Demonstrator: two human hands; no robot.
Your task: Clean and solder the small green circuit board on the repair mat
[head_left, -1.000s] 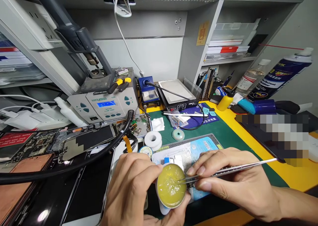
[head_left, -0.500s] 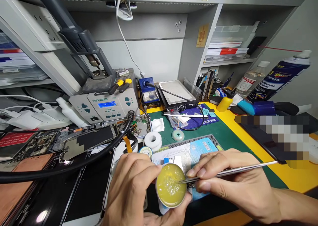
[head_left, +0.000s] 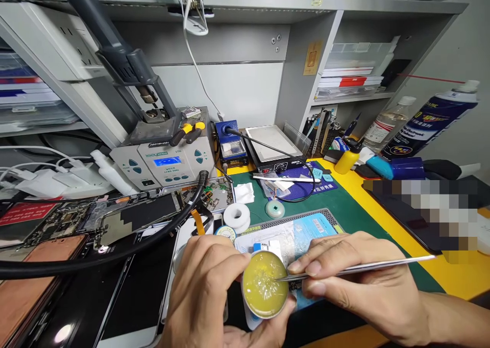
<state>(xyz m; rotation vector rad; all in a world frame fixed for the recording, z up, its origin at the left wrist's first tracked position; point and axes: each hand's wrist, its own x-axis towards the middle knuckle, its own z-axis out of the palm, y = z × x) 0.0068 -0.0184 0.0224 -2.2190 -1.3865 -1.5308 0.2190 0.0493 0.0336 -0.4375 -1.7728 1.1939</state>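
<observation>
A small round tin (head_left: 264,297) of yellow, glossy paste is tilted toward the camera, low in the middle of the view. My left hand (head_left: 214,292) grips its rim between fingers and thumb. My right hand (head_left: 360,287) pinches slim metal tweezers (head_left: 377,264), whose tips touch the paste near the tin's right side. Behind and below the tin lie a blue and white packet (head_left: 312,230) and a small white and blue item, partly covered by the hands.
A grey soldering station (head_left: 164,159) with a thick black hose (head_left: 153,248) is at left. Phone parts (head_left: 138,218) lie beside it. White tape roll (head_left: 236,217), round pale-green container (head_left: 274,208) and heating plate (head_left: 273,144) stand behind. Bottles, a yellow bottle (head_left: 346,160) and a spray can (head_left: 431,121) are at right.
The whole view has shifted slightly. Both hands, the tin and the tweezers keep nearly the same pose, with the tweezer tips still at the paste.
</observation>
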